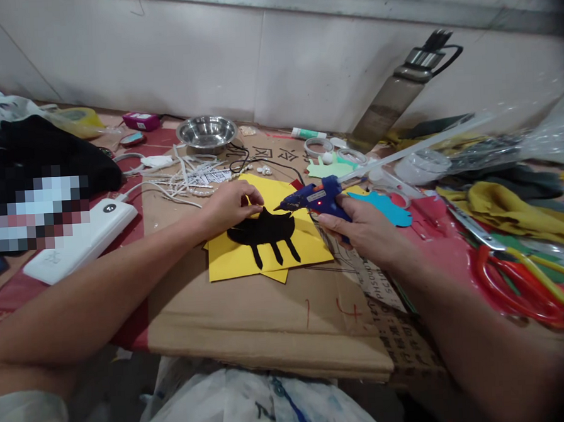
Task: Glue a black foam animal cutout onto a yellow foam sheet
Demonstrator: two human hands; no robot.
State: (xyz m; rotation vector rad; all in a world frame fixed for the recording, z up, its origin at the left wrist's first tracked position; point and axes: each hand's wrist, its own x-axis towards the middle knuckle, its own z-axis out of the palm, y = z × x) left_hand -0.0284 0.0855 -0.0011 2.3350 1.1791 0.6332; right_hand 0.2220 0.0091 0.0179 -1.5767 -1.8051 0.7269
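A black cutout point(268, 230) with several leg-like strips lies on stacked yellow sheets point(228, 264). My left hand point(234, 204) is closed in a pinch at the cutout's upper edge, and its fingers hide part of that edge. Wrapped round the handle of a blue hot glue gun point(326, 199) is my right hand point(358, 223). A small red light glows on the gun, and a long translucent glue stick point(420, 144) juts from its back. The nozzle points left, just above the cutout's top edge.
Cardboard point(269, 319) covers the table. At the back stand a metal bowl point(207, 133) and a tilted bottle point(398, 91). A white power bank point(82, 240) lies left; red-handled scissors point(497, 269), a blue cutout point(383, 209) and fabric scraps point(513, 205) lie right.
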